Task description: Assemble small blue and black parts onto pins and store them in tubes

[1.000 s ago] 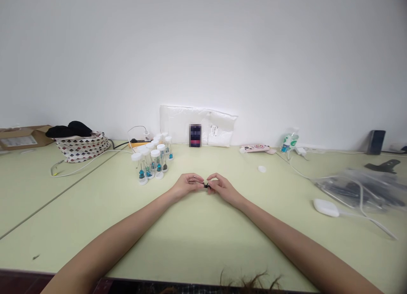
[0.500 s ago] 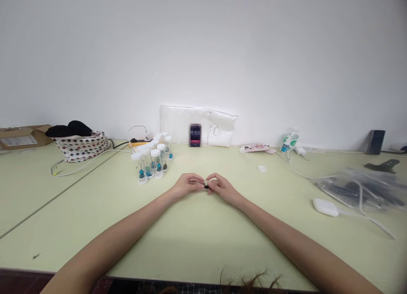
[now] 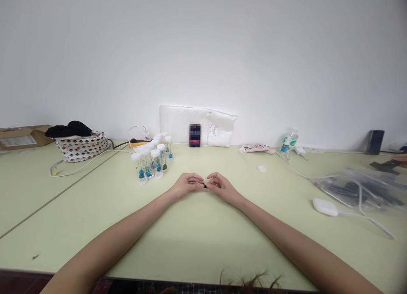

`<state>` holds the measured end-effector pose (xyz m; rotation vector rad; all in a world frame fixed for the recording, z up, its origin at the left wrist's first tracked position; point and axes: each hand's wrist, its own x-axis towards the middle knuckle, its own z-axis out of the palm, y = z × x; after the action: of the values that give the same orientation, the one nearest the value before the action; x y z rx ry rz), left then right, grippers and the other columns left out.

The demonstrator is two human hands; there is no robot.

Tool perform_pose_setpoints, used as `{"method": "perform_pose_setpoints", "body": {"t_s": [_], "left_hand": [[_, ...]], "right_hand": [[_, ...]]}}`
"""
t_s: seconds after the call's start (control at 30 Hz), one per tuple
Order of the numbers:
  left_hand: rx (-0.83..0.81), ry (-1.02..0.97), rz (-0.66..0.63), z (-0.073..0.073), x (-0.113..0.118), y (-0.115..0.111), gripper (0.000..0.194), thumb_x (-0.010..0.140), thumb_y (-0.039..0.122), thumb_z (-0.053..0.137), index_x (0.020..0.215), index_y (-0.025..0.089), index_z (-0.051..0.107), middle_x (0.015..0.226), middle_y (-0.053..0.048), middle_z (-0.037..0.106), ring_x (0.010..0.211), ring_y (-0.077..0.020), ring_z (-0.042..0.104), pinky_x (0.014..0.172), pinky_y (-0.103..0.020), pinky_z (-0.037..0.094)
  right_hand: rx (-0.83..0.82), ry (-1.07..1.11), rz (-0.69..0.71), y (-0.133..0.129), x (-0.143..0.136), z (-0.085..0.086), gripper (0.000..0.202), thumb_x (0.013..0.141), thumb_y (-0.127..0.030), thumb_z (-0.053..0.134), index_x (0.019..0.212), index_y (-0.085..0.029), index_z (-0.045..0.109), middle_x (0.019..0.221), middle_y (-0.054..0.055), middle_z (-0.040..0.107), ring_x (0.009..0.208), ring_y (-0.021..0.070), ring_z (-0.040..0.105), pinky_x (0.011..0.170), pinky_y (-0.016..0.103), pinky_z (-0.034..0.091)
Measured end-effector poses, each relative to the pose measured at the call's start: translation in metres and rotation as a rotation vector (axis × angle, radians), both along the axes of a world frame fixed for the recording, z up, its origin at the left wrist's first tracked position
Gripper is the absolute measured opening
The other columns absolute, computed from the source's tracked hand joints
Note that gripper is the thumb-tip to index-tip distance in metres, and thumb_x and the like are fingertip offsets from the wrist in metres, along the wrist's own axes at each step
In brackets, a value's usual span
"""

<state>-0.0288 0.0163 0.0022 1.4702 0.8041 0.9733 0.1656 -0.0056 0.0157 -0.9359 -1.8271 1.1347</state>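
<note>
Between my hands, over the middle of the pale green table, is a small dark object, too small to identify. My left hand is closed on it with the fingertips. My right hand has its fingers bent and pressed together at the object's right side; what they grip is too small to make out. Several clear tubes with white caps stand to the left, with blue and dark items inside. A loose white cap lies to the right, beyond my right hand.
A phone leans on a white padded package by the wall. A patterned bag is at left. On the right are a bottle, a white case, cables and plastic bags. Another person's hand shows at the right edge.
My right fingers have shifted slightly at the small dark object. At the far right, another person's hand has come into view by the dark flat piece, which has moved a little.
</note>
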Motion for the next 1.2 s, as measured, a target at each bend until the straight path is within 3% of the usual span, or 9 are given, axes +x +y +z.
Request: {"method": "perform_pose_setpoints", "body": {"t_s": [0.17, 0.33, 0.5, 0.63, 0.8, 0.93, 1.07, 1.2], "left_hand": [[0.006, -0.002, -0.022, -0.0007, 0.0004, -0.0001, 0.034, 0.055, 0.026, 0.073, 0.084, 0.013, 0.062, 0.085, -0.008, 0.064, 0.08, -0.0167, 0.059, 0.076, -0.03, 0.044], [0.003, -0.004, -0.011, -0.0017, 0.0004, 0.001, 0.034, 0.055, 0.026, 0.073, 0.084, 0.013, 0.062, 0.084, -0.008, 0.064, 0.08, -0.0168, 0.059, 0.075, -0.03, 0.044], [0.009, 0.01, -0.016, -0.0007, 0.0, 0.0004, 0.034, 0.055, 0.027, 0.073, 0.084, 0.013, 0.062, 0.086, -0.008, 0.064, 0.08, -0.0168, 0.059, 0.075, -0.029, 0.044], [0.005, 0.005, -0.004, -0.0002, 0.0, -0.0004, 0.034, 0.055, 0.027, 0.073, 0.084, 0.013, 0.062, 0.084, -0.008, 0.064, 0.08, -0.0169, 0.059, 0.075, -0.029, 0.044], [0.011, 0.017, -0.016, 0.0003, 0.0003, -0.0006, 0.033, 0.056, 0.026, 0.073, 0.084, 0.013, 0.062, 0.085, -0.008, 0.064, 0.08, -0.0165, 0.059, 0.075, -0.029, 0.044], [0.001, 0.014, -0.002, -0.0002, 0.0001, 0.0, 0.033, 0.056, 0.026, 0.073, 0.085, 0.013, 0.062, 0.084, -0.008, 0.064, 0.08, -0.0166, 0.059, 0.075, -0.029, 0.044], [0.003, 0.006, -0.019, -0.0005, 0.0001, 0.0003, 0.033, 0.056, 0.025, 0.073, 0.084, 0.013, 0.062, 0.084, -0.008, 0.064, 0.08, -0.0166, 0.059, 0.075, -0.029, 0.044], [0.005, 0.008, 0.0, 0.0005, 0.0, -0.0004, 0.032, 0.056, 0.026, 0.073, 0.084, 0.014, 0.062, 0.083, -0.007, 0.064, 0.08, -0.0165, 0.059, 0.075, -0.029, 0.044]], "right_hand": [[-0.064, 0.039, 0.072, 0.0012, 0.0006, -0.0017, 0.03, 0.08, -0.045, 0.046, 0.098, -0.02, 0.045, 0.066, -0.001, 0.058, 0.067, 0.0135, 0.056, 0.068, 0.028, 0.041], [0.006, 0.017, 0.007, 0.0016, 0.001, -0.0024, 0.036, 0.07, -0.042, 0.06, 0.096, -0.021, 0.046, 0.077, 0.001, 0.06, 0.066, 0.0127, 0.053, 0.061, 0.025, 0.039], [-0.068, 0.048, 0.067, 0.0006, 0.0005, -0.0013, 0.03, 0.08, -0.045, 0.047, 0.097, -0.021, 0.045, 0.066, -0.001, 0.058, 0.066, 0.0137, 0.055, 0.067, 0.029, 0.041], [-0.013, 0.02, 0.016, 0.0002, 0.0004, -0.0007, 0.035, 0.072, -0.042, 0.059, 0.097, -0.021, 0.046, 0.074, 0.0, 0.06, 0.068, 0.0137, 0.054, 0.063, 0.027, 0.04], [-0.066, 0.036, 0.061, 0.0, 0.0001, -0.0007, 0.03, 0.08, -0.045, 0.047, 0.097, -0.021, 0.045, 0.065, -0.001, 0.058, 0.067, 0.0137, 0.056, 0.068, 0.029, 0.041], [-0.018, 0.008, 0.029, -0.0012, -0.0003, 0.0001, 0.037, 0.072, -0.044, 0.058, 0.098, -0.021, 0.045, 0.072, 0.0, 0.059, 0.068, 0.0138, 0.054, 0.063, 0.026, 0.04], [-0.049, -0.003, 0.055, -0.0018, -0.0006, 0.0005, 0.033, 0.079, -0.047, 0.046, 0.099, -0.021, 0.046, 0.064, -0.001, 0.058, 0.065, 0.0139, 0.055, 0.066, 0.028, 0.04], [-0.008, -0.017, 0.027, -0.001, -0.0006, -0.0003, 0.036, 0.074, -0.045, 0.055, 0.098, -0.021, 0.046, 0.072, 0.0, 0.06, 0.069, 0.014, 0.055, 0.064, 0.026, 0.04]]}}
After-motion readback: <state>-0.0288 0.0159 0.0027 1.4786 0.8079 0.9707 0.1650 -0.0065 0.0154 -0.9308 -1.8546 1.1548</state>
